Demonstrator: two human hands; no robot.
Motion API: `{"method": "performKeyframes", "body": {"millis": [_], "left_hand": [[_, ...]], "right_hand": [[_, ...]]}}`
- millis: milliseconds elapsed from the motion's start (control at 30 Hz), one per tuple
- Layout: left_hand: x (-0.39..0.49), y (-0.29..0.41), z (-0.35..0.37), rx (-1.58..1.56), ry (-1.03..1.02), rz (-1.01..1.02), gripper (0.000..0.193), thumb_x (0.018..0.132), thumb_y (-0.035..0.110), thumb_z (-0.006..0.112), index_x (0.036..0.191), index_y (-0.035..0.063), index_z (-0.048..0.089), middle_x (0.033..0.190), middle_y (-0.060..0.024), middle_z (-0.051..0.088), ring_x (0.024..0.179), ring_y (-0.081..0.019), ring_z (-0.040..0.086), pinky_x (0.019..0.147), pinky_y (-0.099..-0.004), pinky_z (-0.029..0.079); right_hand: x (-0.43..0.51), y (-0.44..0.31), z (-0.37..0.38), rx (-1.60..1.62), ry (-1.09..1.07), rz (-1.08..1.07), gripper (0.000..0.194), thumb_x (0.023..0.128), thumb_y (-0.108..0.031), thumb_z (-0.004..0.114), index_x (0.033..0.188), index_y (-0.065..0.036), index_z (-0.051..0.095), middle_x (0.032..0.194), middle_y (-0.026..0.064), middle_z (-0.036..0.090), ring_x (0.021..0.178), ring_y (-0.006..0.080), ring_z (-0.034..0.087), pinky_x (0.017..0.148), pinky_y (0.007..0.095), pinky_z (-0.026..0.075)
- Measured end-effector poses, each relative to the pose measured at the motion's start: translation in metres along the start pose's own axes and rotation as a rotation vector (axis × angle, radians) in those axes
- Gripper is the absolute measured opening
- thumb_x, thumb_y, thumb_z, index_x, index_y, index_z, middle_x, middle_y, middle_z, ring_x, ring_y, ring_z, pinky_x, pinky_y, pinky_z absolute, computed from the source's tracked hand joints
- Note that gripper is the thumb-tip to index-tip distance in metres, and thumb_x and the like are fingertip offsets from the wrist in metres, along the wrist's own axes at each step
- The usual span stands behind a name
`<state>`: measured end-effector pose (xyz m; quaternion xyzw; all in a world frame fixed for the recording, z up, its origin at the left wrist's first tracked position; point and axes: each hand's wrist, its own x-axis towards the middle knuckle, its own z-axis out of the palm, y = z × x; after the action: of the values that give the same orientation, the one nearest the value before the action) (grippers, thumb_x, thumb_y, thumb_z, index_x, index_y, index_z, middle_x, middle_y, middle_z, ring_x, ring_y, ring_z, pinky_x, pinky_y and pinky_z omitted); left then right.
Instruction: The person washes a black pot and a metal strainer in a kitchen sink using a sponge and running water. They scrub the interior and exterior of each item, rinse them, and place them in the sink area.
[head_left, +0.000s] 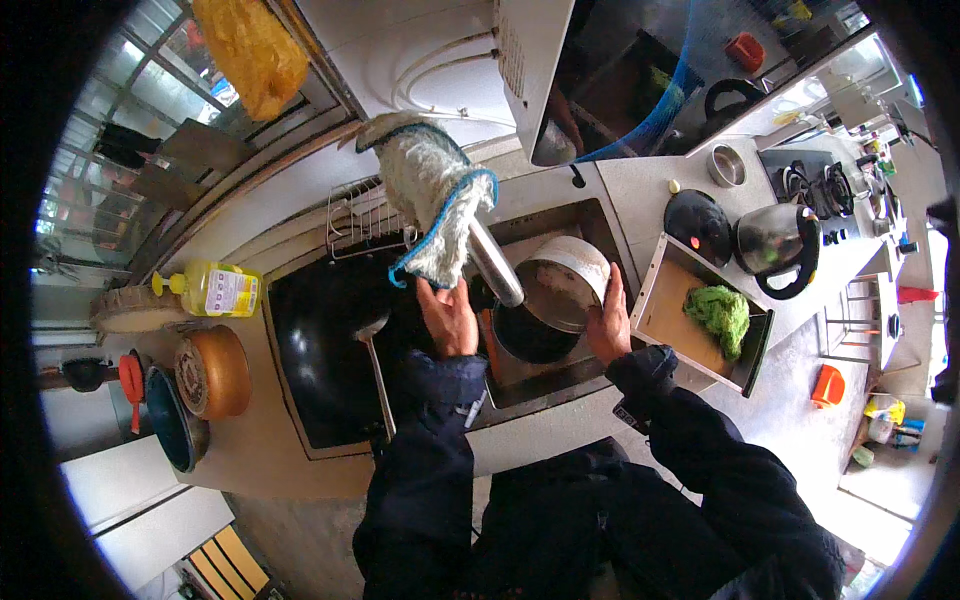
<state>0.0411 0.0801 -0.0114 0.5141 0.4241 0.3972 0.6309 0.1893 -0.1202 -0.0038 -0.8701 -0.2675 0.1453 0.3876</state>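
Note:
My right hand (611, 322) grips the side of a light metal pot (568, 274), which is tilted over the sink basin (517, 394). Below it in the basin sits a dark round vessel (536, 345). My left hand (452, 322) is under the hem of a shaggy cloth with blue edging (431, 187); its fingertips are partly hidden, and I cannot tell whether they grip the cloth. The cloth drapes over a metal faucet (495, 262), whose end points toward the pot. Left of that hand, a metal ladle (375, 360) lies across a glossy black basin (315, 375).
On the right stand a tray (652, 311) with leafy greens (718, 319), an electric kettle (769, 236), a black round lid-like object (697, 221), a steel bowl (726, 166) and a gas stove (814, 187). A yellow soap bottle (221, 289) and a copper-coloured pot (217, 371) are left.

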Motion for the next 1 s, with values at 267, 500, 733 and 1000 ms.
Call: {"method": "performKeyframes", "body": {"millis": [267, 500, 733, 1000], "left_hand": [[-0.068, -0.063, 0.005, 0.109, -0.107, -0.450, 0.055, 0.097, 0.030, 0.058, 0.140, -0.0019, 0.044, 0.131, -0.0203, 0.057, 0.117, -0.0299, 0.057, 0.101, -0.0421, 0.044], [-0.058, -0.054, 0.010, -0.350, -0.103, -0.991, 0.062, 0.097, 0.059, 0.046, 0.133, 0.0091, 0.053, 0.123, -0.0121, 0.064, 0.109, -0.0286, 0.063, 0.094, -0.0473, 0.049], [-0.052, -0.074, 0.010, -0.517, 0.051, -0.977, 0.037, 0.103, 0.030, 0.045, 0.124, 0.0035, 0.058, 0.124, -0.0114, 0.064, 0.111, -0.0240, 0.063, 0.091, -0.0424, 0.055], [-0.054, -0.099, 0.001, -0.642, -0.056, -0.960, 0.032, 0.102, 0.024, 0.047, 0.121, 0.0029, 0.061, 0.122, -0.0108, 0.066, 0.111, -0.0249, 0.063, 0.096, -0.0390, 0.053]], "right_hand": [[-0.011, -0.001, -0.002, -0.273, 0.001, -0.324, 0.077, 0.082, 0.008, 0.061, 0.150, -0.009, 0.031, 0.148, 0.0256, 0.035, 0.116, 0.0476, 0.057, 0.093, 0.0476, 0.054], [-0.015, 0.022, 0.009, -0.306, 0.034, -0.630, 0.078, 0.076, 0.006, 0.065, 0.147, -0.014, 0.041, 0.146, 0.0275, 0.040, 0.124, 0.0469, 0.051, 0.099, 0.0505, 0.050], [-0.023, 0.034, 0.020, -0.490, -0.027, -0.863, 0.087, 0.070, -0.008, 0.077, 0.147, -0.028, 0.042, 0.154, 0.0072, 0.036, 0.135, 0.0492, 0.036, 0.103, 0.0550, 0.048], [-0.027, 0.031, 0.011, -0.470, -0.144, -0.920, 0.090, 0.070, -0.018, 0.082, 0.148, -0.034, 0.041, 0.158, 0.0056, 0.029, 0.137, 0.0486, 0.034, 0.112, 0.0626, 0.033]]}}
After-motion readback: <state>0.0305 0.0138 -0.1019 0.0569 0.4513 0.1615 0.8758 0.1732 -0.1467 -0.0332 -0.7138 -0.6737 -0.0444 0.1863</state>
